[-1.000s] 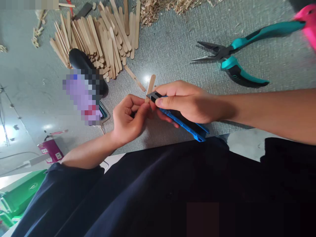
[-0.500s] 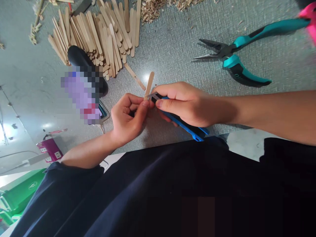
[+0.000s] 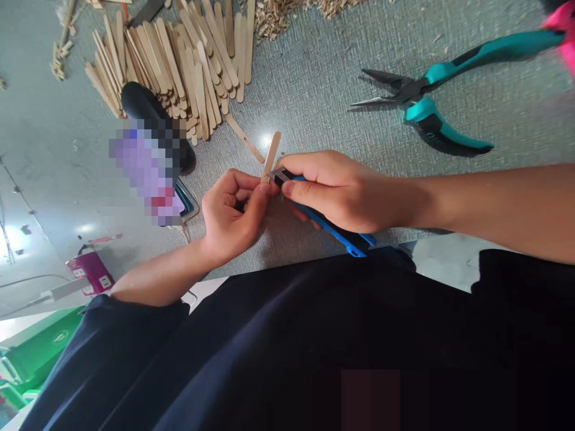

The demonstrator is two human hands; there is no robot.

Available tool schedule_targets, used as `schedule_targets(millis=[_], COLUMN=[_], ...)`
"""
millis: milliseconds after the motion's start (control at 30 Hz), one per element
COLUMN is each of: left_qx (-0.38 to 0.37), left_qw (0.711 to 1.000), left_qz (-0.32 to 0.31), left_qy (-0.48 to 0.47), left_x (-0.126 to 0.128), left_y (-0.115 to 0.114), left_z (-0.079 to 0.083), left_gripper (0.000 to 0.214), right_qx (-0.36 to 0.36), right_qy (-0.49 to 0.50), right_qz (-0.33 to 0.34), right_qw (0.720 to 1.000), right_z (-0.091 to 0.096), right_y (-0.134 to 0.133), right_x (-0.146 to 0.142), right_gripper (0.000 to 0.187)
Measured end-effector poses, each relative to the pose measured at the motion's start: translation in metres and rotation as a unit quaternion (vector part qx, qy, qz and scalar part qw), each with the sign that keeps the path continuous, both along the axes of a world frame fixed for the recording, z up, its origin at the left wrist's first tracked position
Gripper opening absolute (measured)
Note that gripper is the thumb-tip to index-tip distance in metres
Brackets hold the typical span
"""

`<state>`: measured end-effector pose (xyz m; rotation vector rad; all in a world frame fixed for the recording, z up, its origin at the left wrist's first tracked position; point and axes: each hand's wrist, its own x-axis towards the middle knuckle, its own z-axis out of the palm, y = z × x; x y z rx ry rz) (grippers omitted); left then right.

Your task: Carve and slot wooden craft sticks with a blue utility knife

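Note:
My left hand (image 3: pixel 236 212) pinches the lower end of a wooden craft stick (image 3: pixel 272 149) between thumb and fingers; the stick's rounded free end points up and away from me. Wrapped round a blue and black utility knife (image 3: pixel 330 232), my right hand (image 3: pixel 330 187) holds its short metal blade against the stick, just above my left thumb. The knife's handle end sticks out below my right palm. Another craft stick (image 3: pixel 244 137) with a dark mark lies on the table just beyond my hands.
A heap of craft sticks (image 3: pixel 179 72) covers the back left, with wood shavings (image 3: pixel 274 18) beside it. A black rounded case (image 3: pixel 155 120) and a phone (image 3: pixel 146 176) lie left of my hands. Long-nose pliers (image 3: pixel 417 93) rest open at right. A purple power socket (image 3: pixel 92 272) stands far left.
Almost nothing differs. My right hand with the utility knife has shifted very slightly left, its blade still at the craft stick; my left hand keeps its pinch in the same place.

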<state>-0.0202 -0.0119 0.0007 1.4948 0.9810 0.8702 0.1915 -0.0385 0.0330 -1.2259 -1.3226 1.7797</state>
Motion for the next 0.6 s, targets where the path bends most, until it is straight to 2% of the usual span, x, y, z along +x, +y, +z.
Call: schedule_targets(millis=[267,400,600], left_qx=[0.003,0.074,0.211], left_qw=[1.0,0.997,0.973], left_qz=[-0.001,-0.01,-0.031], left_qy=[0.015,0.025,0.085], left_x=[-0.002,-0.0026,-0.004], left_y=[-0.0012,-0.0022,0.0006], left_z=[-0.0015,-0.0011,0.0008], left_gripper=[0.042,0.032,0.018], right_qx=[-0.01,-0.008,-0.064], right_qy=[-0.016,-0.022,-0.042], right_qz=[-0.003,-0.019,-0.014], right_qw=[1.0,1.0,0.997], right_z=[0.0025,0.0008,0.0045], right_y=[-0.0005,-0.0037,-0.0093], right_x=[-0.0015,-0.0033,-0.0057], right_gripper=[0.036,0.034,0.037])
